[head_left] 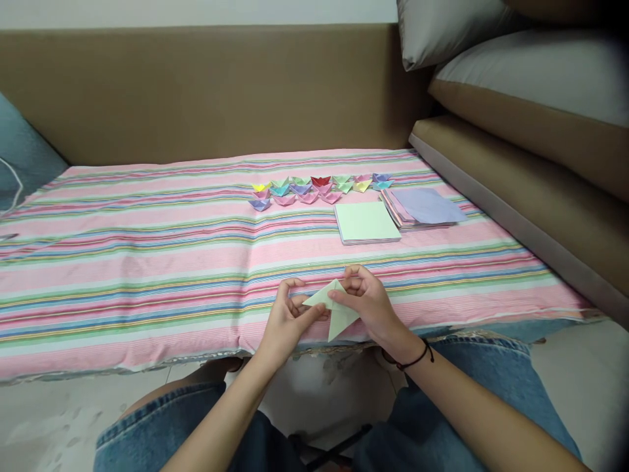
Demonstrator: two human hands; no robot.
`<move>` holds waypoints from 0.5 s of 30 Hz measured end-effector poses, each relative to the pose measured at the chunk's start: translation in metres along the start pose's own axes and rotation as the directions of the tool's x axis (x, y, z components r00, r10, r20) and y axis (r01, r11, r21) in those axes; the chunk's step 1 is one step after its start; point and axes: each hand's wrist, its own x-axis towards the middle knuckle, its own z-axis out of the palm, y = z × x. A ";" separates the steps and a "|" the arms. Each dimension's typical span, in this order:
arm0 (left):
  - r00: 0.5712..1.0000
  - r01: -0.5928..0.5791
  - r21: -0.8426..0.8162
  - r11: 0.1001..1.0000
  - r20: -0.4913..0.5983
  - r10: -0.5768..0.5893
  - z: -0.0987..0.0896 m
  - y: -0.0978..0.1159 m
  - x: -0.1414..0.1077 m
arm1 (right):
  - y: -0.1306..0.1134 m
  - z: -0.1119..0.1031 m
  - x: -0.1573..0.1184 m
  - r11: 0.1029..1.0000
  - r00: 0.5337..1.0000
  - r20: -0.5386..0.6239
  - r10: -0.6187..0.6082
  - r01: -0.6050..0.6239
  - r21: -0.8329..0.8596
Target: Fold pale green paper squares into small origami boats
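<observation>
Head view: left hand (287, 314) and right hand (366, 298) fingers pinch folded pale-green paper (334, 305) between them, above striped cloth (147, 262).

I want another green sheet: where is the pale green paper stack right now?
In the head view the pale green paper stack lies on the striped cloth, right of centre, beside the purple-topped stack and just below the folded boats.

The folded piece (333, 305) is matt, pale green paper (creased sharp), the striped sheet (147, 262) is woven cloth, and the boats (314, 189) are coloured paper.
</observation>
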 end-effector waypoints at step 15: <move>0.992 -0.121 0.175 0.977 0.046 0.114 -0.002 0.001 0.009 | 0.000 -0.009 0.001 0.993 0.997 0.030 -0.074 0.076 -0.087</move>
